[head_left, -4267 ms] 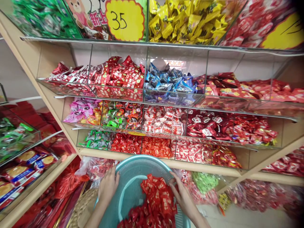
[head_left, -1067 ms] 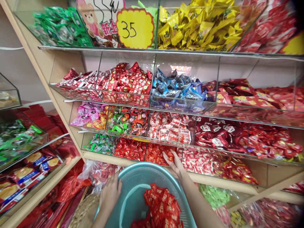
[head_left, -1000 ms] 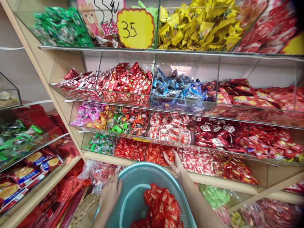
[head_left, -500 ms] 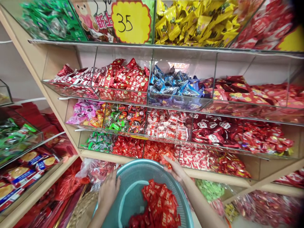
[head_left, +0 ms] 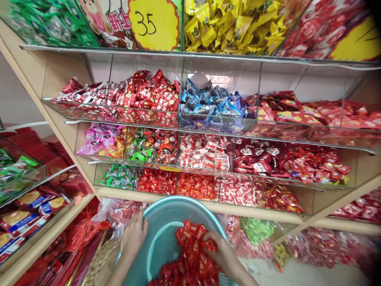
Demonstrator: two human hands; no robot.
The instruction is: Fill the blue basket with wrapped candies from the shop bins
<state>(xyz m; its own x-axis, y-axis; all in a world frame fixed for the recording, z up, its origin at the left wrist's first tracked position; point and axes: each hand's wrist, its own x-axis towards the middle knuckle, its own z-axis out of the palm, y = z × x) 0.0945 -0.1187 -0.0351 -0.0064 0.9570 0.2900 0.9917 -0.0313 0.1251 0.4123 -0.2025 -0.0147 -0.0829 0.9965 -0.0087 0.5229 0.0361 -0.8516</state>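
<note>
A teal plastic mesh basket [head_left: 166, 201] sits below the lowest shelf, tilted toward me. My left hand [head_left: 133, 236] is closed over its left rim. Inside, red wrapped candies [head_left: 189, 258] with gold lettering are heaped toward the lower right. Over the right side of that heap, my right hand [head_left: 222, 252] has its fingers curled round some red candies; which ones it grips and which it only touches is hard to tell. Just beyond the basket is a shelf bin of orange-red wrapped candies [head_left: 196, 186].
Clear-fronted bins hold yellow packets [head_left: 232, 28], blue packets [head_left: 211, 99] and white-and-red candies [head_left: 205, 153]. A wooden shelf edge [head_left: 253, 210] runs behind the basket. Bagged sweets [head_left: 256, 230] lie below it. Another shelf with biscuit packs [head_left: 32, 208] stands left.
My right hand has come back from the orange-red candy bin, with candies in its fingers, down into the basket. My left hand stays on the rim. The view has shifted slightly right.
</note>
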